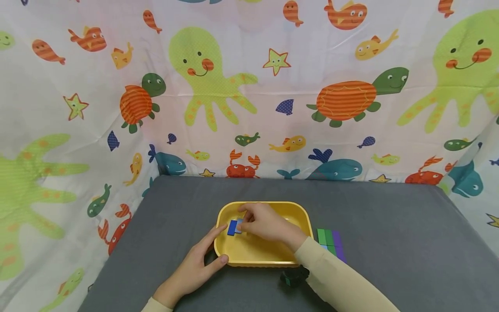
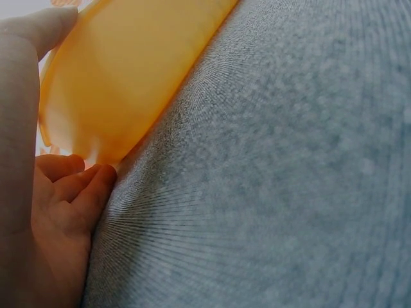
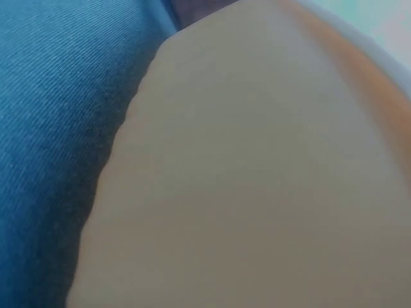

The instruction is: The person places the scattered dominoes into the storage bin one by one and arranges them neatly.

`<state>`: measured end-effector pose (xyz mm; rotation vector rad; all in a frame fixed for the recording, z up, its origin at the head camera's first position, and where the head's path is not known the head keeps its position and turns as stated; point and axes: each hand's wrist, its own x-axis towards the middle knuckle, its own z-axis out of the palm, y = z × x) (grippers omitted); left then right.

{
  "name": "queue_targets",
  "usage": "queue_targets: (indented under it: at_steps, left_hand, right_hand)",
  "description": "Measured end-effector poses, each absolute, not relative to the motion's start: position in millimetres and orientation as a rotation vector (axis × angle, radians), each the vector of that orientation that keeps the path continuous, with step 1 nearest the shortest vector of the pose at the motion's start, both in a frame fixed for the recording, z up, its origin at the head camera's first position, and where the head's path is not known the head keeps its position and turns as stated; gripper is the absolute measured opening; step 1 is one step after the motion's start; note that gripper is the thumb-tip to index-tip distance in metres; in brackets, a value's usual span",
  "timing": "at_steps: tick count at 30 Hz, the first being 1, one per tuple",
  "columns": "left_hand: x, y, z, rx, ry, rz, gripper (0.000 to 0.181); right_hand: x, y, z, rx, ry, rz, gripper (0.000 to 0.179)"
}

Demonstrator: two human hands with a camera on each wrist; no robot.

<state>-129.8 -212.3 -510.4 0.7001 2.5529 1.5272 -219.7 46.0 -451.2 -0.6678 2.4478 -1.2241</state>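
A yellow tray (image 1: 265, 256) with raised sides stands on the grey surface. Inside it, toward the left, a dark blue block (image 1: 232, 228) lies beside a light blue block (image 1: 239, 225). My right hand (image 1: 267, 223) reaches into the tray and pinches the light blue block between thumb and fingers, which partly cover it. At the tray's left near corner, my left hand (image 1: 195, 264) rests with its fingers fairly straight, touching the outer wall. In the left wrist view, its fingers (image 2: 96, 186) lie low along the yellow wall. The right wrist view shows mostly sleeve.
Right of the tray lie green blocks (image 1: 326, 237) and purple blocks (image 1: 338, 246) side by side, with a bit of light blue partly hidden by the right sleeve. A black device (image 1: 294, 276) sits under the right forearm. Behind hangs a sea-animal curtain (image 1: 241, 108).
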Motion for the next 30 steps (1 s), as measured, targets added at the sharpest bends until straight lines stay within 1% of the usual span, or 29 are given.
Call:
queue_targets:
  at_steps: [15, 30]
  left_hand:
    - [-131, -211, -514, 0.7, 2.538, 1.542, 0.07]
    - [-130, -211, -518, 0.691, 2.573, 1.514, 0.072]
  right_hand:
    - [-211, 57, -439, -0.722, 2.48, -1.289, 0.048]
    - [-191, 71, -421, -0.711, 2.498, -1.413, 0.042]
